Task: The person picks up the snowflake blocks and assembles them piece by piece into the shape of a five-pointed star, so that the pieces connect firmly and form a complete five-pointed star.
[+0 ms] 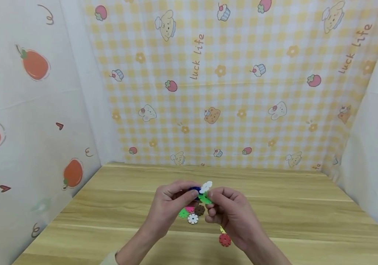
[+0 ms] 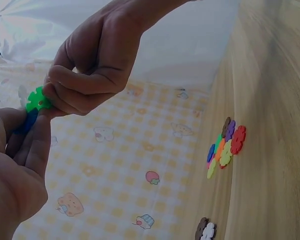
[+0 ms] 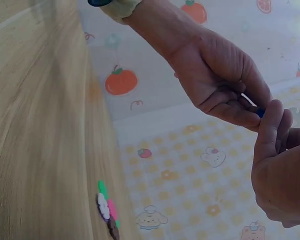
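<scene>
Above the table, my left hand [image 1: 167, 206] pinches a dark blue notched disc [image 1: 195, 189] between thumb and fingers. My right hand [image 1: 233, 211] pinches a green notched disc [image 1: 204, 198] from the other side. A white notched disc [image 1: 206, 186] stands up at the join of the blue and green ones; the three touch. In the left wrist view the green disc [image 2: 38, 100] faces the camera, with the blue disc [image 2: 27, 121] below it, partly behind fingers. From the right wrist, only a sliver of blue shows between the hands, the white disc [image 3: 299, 117] beyond.
On the wooden table [image 1: 126, 235] below the hands lie loose discs: green [image 1: 184, 213], pink, brown [image 1: 199, 210] and white [image 1: 193, 219]. A red disc [image 1: 224, 240] and a yellow one lie by the right wrist, part of a pile of several colours [image 2: 225, 150]. A patterned cloth [image 1: 228, 95] hangs behind.
</scene>
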Motion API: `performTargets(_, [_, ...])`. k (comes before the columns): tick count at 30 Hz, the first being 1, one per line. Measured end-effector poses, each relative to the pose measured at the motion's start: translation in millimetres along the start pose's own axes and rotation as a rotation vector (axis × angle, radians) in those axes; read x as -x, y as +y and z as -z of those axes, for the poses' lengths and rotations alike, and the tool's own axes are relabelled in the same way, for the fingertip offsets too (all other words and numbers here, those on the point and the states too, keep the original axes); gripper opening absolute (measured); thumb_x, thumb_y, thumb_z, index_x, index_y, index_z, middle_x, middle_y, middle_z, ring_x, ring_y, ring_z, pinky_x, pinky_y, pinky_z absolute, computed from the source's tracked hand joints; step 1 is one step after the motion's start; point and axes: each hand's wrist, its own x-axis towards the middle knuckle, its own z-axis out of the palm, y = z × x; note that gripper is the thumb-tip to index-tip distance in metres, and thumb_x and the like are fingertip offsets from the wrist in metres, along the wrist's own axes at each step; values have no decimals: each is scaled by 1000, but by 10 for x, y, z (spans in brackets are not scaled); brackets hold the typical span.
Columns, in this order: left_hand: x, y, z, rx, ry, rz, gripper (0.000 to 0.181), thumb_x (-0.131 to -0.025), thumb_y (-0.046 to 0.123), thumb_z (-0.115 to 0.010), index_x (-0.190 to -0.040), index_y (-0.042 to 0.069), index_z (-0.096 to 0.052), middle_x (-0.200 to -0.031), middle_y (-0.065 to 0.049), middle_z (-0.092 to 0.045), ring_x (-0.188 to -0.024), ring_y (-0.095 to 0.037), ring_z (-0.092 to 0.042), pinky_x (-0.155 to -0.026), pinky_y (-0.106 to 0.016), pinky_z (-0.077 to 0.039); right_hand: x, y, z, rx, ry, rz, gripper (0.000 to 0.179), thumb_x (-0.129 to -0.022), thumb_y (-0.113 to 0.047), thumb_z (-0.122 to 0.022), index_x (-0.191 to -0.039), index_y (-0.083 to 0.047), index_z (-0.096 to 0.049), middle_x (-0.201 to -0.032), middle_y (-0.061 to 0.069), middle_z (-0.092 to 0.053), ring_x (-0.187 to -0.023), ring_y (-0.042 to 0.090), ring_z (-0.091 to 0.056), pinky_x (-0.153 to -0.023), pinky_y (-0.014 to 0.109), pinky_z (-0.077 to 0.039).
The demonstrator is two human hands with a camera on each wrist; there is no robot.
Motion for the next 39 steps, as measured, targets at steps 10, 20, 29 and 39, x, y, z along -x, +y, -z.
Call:
performTargets(10, [-1, -32, -8, -3, -11, -21, 24, -93, 8, -63, -112, -7, -63, -102, -5, -69, -89, -14, -67, -78, -27, -57, 1, 35, 35, 64, 79, 15, 9, -93, -20, -64, -89, -12, -65, -71, -4, -63, -62, 5, -59, -62, 24, -55])
performTargets(20, [7, -42, -16, -61, -142, -54, 34, -90, 4, -66, -124, 2, -59, -116, -19, -60, -94, -16, -66, -75, -34, -58, -4, 85, 73, 101, 84, -3, 13, -93, -22, -64, -92, -9, -65, -73, -2, -64, -61, 6, -58, -62, 24, -55])
performTargets(29, [-1, -70, -25, -51, -126, -30, 24, -90, 5, -67, -113, 0, -65, -106, -19, -66, -90, -16, -66, -74, -32, -58, -8, 78, 82, 92, 38, -31, 15, -95, -23, -62, -94, -8, -64, -71, -3, -63, -62, 6, -59, -64, 24, -56])
performTargets(39, [67, -84, 189, -83, -53, 188, 29, -89, 14, -70, -115, 2, -65, -105, -12, -66, -90, -16, -65, -80, -31, -57, -32, -78, 526, 717, 36, -97, 31, -93, -28, -63, -103, 1, -64, -85, 7, -66, -69, 16, -63, -63, 33, -57])
